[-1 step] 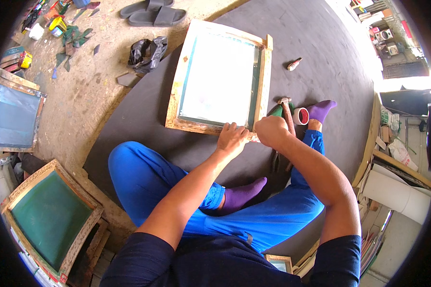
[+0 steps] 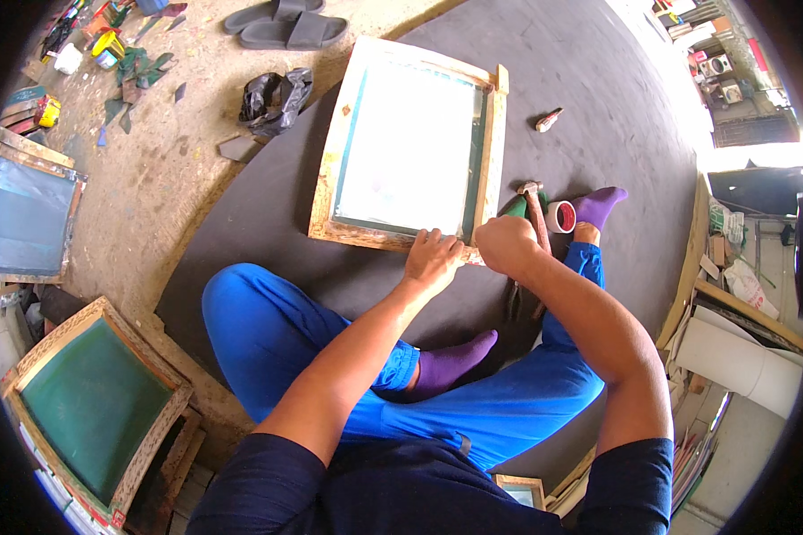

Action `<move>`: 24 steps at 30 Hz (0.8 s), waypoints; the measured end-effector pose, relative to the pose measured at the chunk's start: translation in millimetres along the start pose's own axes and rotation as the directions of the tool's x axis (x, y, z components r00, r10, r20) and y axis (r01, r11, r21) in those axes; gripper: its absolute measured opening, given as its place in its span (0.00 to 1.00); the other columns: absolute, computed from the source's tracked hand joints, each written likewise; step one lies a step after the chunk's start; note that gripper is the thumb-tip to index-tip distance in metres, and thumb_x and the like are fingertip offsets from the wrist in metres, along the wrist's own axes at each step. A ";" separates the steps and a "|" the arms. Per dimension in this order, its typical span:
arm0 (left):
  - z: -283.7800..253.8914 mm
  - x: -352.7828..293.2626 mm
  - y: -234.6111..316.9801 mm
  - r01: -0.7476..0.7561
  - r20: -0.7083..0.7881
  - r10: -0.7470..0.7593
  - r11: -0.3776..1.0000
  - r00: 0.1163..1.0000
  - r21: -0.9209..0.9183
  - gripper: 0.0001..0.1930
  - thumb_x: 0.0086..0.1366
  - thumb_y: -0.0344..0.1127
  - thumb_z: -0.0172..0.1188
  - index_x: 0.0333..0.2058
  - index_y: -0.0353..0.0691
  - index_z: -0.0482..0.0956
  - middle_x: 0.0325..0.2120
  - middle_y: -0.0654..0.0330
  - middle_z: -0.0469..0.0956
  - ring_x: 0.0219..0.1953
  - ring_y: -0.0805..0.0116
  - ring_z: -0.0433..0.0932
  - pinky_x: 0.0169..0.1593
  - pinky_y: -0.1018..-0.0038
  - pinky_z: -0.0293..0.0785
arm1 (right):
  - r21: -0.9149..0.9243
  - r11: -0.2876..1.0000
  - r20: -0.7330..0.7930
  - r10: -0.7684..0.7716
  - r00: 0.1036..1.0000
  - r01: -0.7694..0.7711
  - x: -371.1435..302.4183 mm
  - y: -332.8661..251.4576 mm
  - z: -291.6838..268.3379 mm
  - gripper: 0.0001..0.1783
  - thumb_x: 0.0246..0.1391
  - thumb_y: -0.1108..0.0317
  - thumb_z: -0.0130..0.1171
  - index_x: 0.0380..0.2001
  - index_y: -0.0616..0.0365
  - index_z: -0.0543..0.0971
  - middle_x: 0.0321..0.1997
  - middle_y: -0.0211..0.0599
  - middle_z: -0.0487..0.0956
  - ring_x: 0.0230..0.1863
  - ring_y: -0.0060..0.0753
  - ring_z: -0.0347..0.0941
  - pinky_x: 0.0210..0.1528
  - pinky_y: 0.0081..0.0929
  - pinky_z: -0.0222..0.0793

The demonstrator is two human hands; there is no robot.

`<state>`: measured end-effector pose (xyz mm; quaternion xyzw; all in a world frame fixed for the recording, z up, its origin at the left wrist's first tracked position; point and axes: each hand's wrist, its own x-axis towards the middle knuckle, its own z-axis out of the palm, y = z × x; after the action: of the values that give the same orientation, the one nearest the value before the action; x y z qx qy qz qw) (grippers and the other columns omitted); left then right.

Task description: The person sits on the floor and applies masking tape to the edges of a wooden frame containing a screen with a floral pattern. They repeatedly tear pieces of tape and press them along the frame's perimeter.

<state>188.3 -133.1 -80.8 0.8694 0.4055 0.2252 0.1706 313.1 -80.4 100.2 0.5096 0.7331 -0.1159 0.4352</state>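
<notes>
White cylinder (image 2: pixel 555 217), red inside, near frame (image 2: pixel 490 152)

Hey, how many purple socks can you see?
2: the left sock, below the left hand in the picture, and the right sock, right of the hammer. None seem hidden.

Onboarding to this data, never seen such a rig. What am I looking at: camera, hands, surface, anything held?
No robot here, just a person's bare left hand and right hand. The view comes from the left of two head-worn fisheye cameras looking down, so straight edges bend toward the rim.

On the dark surface lies a wooden frame around a bright white panel. Right of it are a hammer, a round white item with a red inside, and a small item I can't identify.

The left fingers rest on the frame's near rail; the right hand is curled at its near right corner. What it grips, if anything, is hidden.
</notes>
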 end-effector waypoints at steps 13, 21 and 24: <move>-6.5 2.7 1.4 -0.075 0.021 0.075 0.997 0.997 -0.029 0.20 0.60 0.46 0.72 0.48 0.46 0.84 0.46 0.63 0.83 0.50 0.59 0.78 0.55 0.59 0.71 | 0.562 0.778 -0.307 0.512 0.802 -0.281 -23.9 64.1 102.8 0.18 0.73 0.53 0.50 0.59 0.41 0.79 0.40 0.48 0.86 0.44 0.55 0.84 0.44 0.55 0.77; 0.5 -16.2 19.9 -0.082 0.087 0.087 0.995 0.992 -0.061 0.28 0.65 0.46 0.69 0.62 0.45 0.80 0.63 0.56 0.76 0.62 0.50 0.72 0.68 0.48 0.64 | 0.716 0.615 -0.430 0.762 0.484 -0.332 25.6 58.4 229.7 0.29 0.64 0.62 0.62 0.67 0.47 0.69 0.51 0.52 0.75 0.54 0.60 0.74 0.53 0.53 0.77; -1.1 -13.0 15.2 -0.076 0.147 0.077 0.997 0.986 -0.014 0.29 0.68 0.47 0.65 0.65 0.45 0.77 0.68 0.56 0.71 0.67 0.47 0.68 0.72 0.42 0.59 | 0.659 0.618 -0.442 0.779 0.444 -0.429 35.4 45.5 226.9 0.28 0.62 0.57 0.65 0.63 0.49 0.72 0.54 0.50 0.75 0.53 0.56 0.75 0.56 0.52 0.73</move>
<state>189.9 -152.5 -75.9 0.8978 0.3570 0.1686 0.1949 466.1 -176.0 -49.0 0.8325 0.5472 0.0868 0.0042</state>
